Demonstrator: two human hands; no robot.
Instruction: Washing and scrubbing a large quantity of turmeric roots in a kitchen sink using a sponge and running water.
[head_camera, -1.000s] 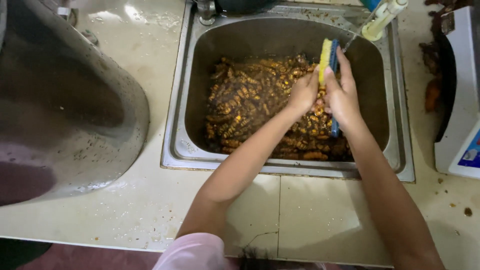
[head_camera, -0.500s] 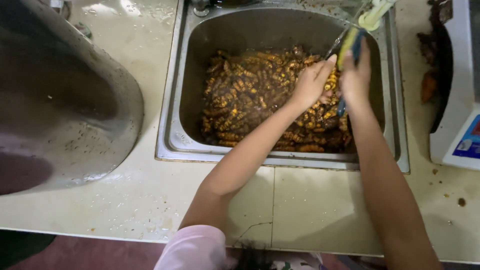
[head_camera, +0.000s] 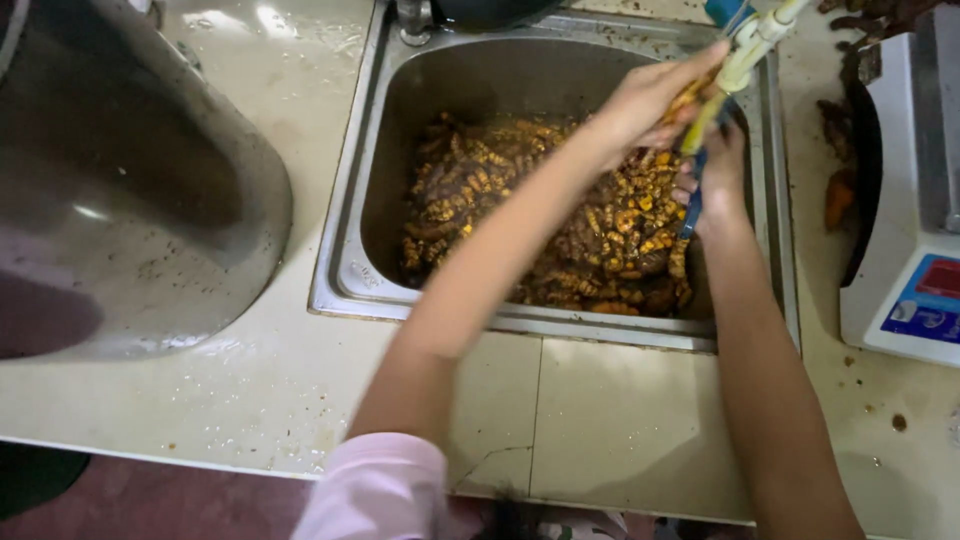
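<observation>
A steel sink (head_camera: 345, 270) holds a heap of wet brown and yellow root pieces (head_camera: 560, 220). My left hand (head_camera: 645, 100) reaches across to the sink's far right corner, its fingers closed on a small root piece (head_camera: 688, 98). Just below it, my right hand (head_camera: 718, 170) grips a tool with a blue handle (head_camera: 692, 205) and a yellow upper part (head_camera: 708, 118), held against that piece. A pale tube (head_camera: 752, 40) hangs into view from the top right, right above both hands.
A large round metal basin (head_camera: 150, 200) fills the counter at left. At right stands a white weighing scale (head_camera: 915, 260) with a blue panel, with loose roots and peel (head_camera: 840, 150) beside it. A tap base (head_camera: 413, 15) sits behind the sink. The tiled counter's front edge (head_camera: 250, 455) runs below.
Both hands have risen from the heap toward the sink's far right corner, under the pale tube. The tool has gone with the right hand.
</observation>
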